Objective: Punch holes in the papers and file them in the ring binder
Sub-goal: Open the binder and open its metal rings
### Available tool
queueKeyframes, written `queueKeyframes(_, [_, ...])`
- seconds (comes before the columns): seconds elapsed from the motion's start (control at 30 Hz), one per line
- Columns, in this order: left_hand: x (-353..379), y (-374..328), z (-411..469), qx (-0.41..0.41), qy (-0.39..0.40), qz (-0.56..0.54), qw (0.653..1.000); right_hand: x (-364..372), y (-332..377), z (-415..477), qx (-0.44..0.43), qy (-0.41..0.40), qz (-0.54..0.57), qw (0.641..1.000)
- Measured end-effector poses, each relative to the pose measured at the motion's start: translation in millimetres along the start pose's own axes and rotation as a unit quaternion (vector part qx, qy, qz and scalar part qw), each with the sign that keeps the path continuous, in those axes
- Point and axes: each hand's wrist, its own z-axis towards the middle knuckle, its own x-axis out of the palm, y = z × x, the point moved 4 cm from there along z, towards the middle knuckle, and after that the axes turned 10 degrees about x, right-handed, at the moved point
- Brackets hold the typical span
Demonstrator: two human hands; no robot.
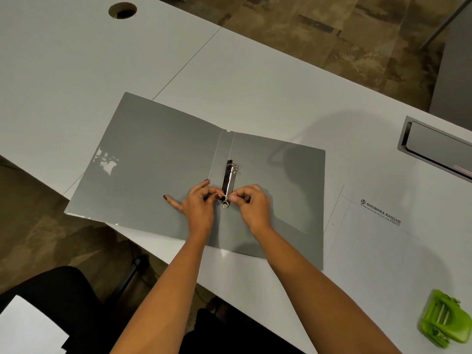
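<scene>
The open grey ring binder (158,162) lies flat on the white desk (76,60), its near left corner at the desk's edge. The left hand (198,204) and right hand (252,204) each pinch the near end of its ring mechanism (229,180). Just right lie papers (370,251), with a green hole punch (444,320) nearer; brown floor (332,26) lies beyond

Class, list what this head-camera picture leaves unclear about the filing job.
1. Head view, lower ring of the metal ring mechanism in the open grey plastic ring binder: open or closed, hidden by the left hand and right hand pinching it.
2. Head view, fine print on the white letterhead paper: too small.
3. Head view, white sheet at bottom left: cut off by the frame edge.
</scene>
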Motion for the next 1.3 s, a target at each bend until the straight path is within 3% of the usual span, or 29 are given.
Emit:
queueKeyframes(0.5, [-7.4,-5.9,-3.7,0.030,0.006,-0.018,0.999,-6.6,-3.2,-1.6,-0.019,0.017,0.039,0.999])
queueKeyframes(0.8, [-7.0,-11.8,-16.0,0.111,0.009,0.083,0.990,-13.2,-7.3,-10.6,-0.042,0.042,0.061,0.996])
queueKeyframes(1.1, [3.4,-30.1,-32.8,0.178,0.029,0.086,0.980,-60.6,-20.7,-40.5,-0.024,-0.067,0.064,0.995])
queueKeyframes(1.3, [32.0,-55.4,-63.1,0.246,0.094,0.040,0.964,-109.4,-31.6,-74.7,-0.028,-0.160,0.050,0.985])
